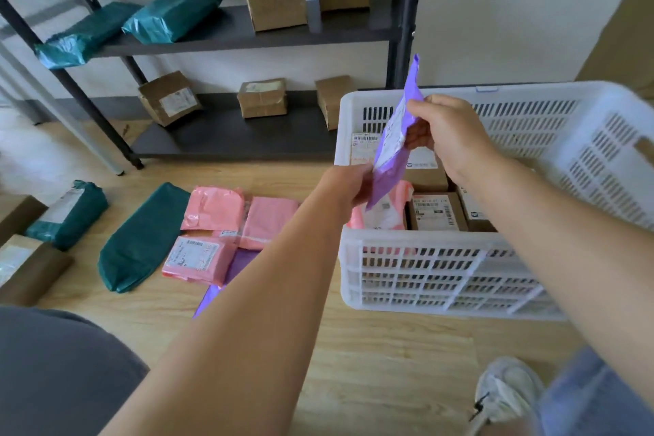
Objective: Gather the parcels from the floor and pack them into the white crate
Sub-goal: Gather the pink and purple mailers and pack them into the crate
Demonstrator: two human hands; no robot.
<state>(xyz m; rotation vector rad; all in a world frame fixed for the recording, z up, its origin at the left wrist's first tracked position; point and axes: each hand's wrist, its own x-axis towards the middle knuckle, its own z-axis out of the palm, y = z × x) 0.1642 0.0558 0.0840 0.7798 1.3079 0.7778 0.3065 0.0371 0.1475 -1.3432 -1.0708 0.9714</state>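
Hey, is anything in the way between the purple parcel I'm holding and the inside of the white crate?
Nothing visible blocks it. The left hand and right hand hold the purple parcel over the open top of the white crate; a pink parcel and brown boxes lie beneath it.

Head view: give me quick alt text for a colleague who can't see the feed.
Both hands hold a purple mailer upright over the white crate, the left hand at its lower end, the right hand pinching its upper part. The crate holds brown boxes and a pink parcel; pink parcels and green parcels lie on the floor beside it.
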